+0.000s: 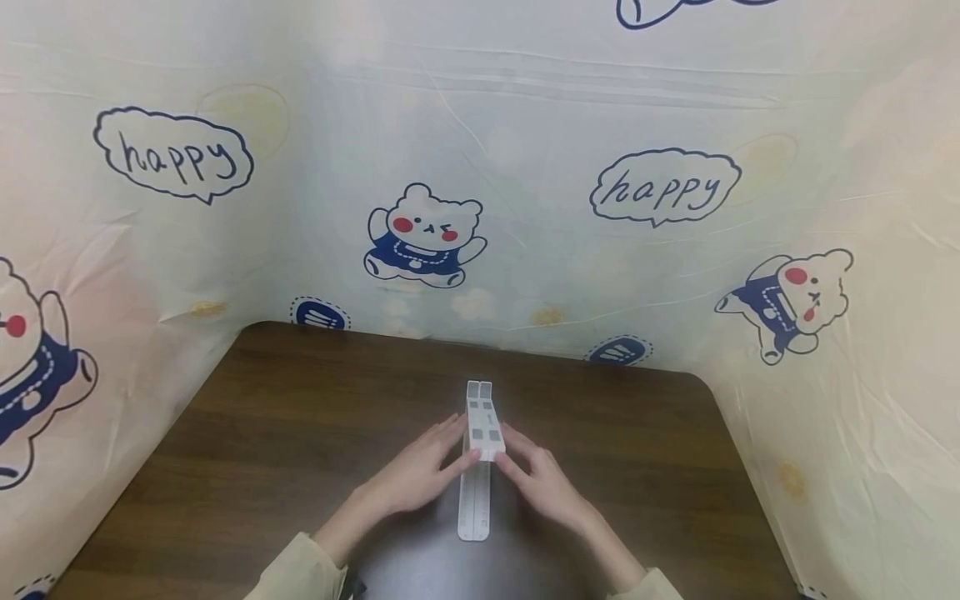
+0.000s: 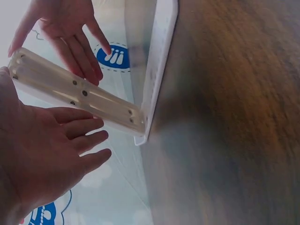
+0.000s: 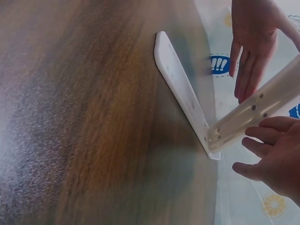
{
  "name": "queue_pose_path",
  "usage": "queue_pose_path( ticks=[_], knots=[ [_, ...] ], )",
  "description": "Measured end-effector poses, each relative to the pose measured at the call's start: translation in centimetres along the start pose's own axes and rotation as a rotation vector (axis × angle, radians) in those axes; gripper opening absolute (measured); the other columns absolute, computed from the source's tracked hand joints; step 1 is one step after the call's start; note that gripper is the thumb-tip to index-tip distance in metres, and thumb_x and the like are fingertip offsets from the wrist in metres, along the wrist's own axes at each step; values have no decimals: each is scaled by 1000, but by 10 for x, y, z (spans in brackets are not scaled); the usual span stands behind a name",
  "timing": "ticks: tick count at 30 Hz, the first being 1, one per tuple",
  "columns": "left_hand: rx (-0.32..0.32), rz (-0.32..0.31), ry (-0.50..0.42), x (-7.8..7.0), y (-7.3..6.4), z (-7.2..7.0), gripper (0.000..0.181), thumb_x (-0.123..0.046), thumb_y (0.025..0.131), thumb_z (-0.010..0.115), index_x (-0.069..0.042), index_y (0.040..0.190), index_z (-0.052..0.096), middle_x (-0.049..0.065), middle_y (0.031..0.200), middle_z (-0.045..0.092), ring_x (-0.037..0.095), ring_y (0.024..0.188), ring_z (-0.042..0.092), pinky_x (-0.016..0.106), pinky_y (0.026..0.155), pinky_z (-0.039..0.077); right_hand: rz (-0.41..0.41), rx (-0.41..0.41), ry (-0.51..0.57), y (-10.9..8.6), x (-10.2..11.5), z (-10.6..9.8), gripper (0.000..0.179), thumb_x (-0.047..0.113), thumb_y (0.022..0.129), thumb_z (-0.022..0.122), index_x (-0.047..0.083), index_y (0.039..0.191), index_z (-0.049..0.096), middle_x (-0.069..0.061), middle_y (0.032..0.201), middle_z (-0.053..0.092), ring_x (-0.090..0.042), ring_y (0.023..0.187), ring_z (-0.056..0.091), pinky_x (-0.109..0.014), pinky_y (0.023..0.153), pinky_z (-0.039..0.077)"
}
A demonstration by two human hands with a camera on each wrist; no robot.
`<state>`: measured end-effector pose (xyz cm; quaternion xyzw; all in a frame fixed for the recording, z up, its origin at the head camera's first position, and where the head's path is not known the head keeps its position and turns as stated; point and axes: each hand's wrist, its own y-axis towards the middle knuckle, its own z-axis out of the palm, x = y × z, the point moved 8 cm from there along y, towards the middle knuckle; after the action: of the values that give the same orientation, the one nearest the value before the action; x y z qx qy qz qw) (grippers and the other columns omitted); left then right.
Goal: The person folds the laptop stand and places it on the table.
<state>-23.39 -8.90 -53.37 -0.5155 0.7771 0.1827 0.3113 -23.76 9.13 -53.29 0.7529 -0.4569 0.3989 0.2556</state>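
Note:
A white folding laptop stand (image 1: 482, 422), narrow, with two rails side by side, stands on the table in a V. Its base strip (image 1: 474, 508) lies flat toward the person. The upper arm, with grey square pads and a raised lip, slants up from the far hinge. My left hand (image 1: 416, 473) is at its left side, thumb touching the raised near end. On the other side, my right hand (image 1: 546, 482) mirrors this, thumb at the same end. In both wrist views the fingers are extended alongside the slanted arm (image 2: 77, 89), not curled round it.
A dark brown wooden table (image 1: 300, 400) spreads around the stand. Pale fabric (image 1: 525, 275) printed with bears and "happy" bubbles hangs behind it and along both sides. A small dark object (image 1: 358, 588) shows beside the left sleeve at the bottom edge.

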Motion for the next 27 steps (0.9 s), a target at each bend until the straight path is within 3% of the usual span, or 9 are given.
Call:
queue_pose_path(
  ticks=[5,17,27],
  knots=[
    [22,20,29,4,-3,5,87,-69,111,45,-8,172,34,14,181,32,41,169,29,63,138,27,-43,37,-27,-4,-3,3,60,32,114,60,6,166,47,-22,172,44,-46,161,42,-74,129,33],
    [80,157,122,7,-11,15,92,-64,111,50,0,173,27,19,181,28,41,170,26,63,138,23,-123,88,-103,-13,-10,9,73,34,107,72,8,169,42,-20,176,40,-45,161,42,-72,128,36],
    [105,189,202,15,-16,26,96,-69,109,48,-1,174,24,17,183,25,39,171,25,64,138,24,-115,119,-190,-17,-20,18,84,41,102,77,6,169,41,-21,176,37,-46,164,36,-76,132,23]
  ],
)
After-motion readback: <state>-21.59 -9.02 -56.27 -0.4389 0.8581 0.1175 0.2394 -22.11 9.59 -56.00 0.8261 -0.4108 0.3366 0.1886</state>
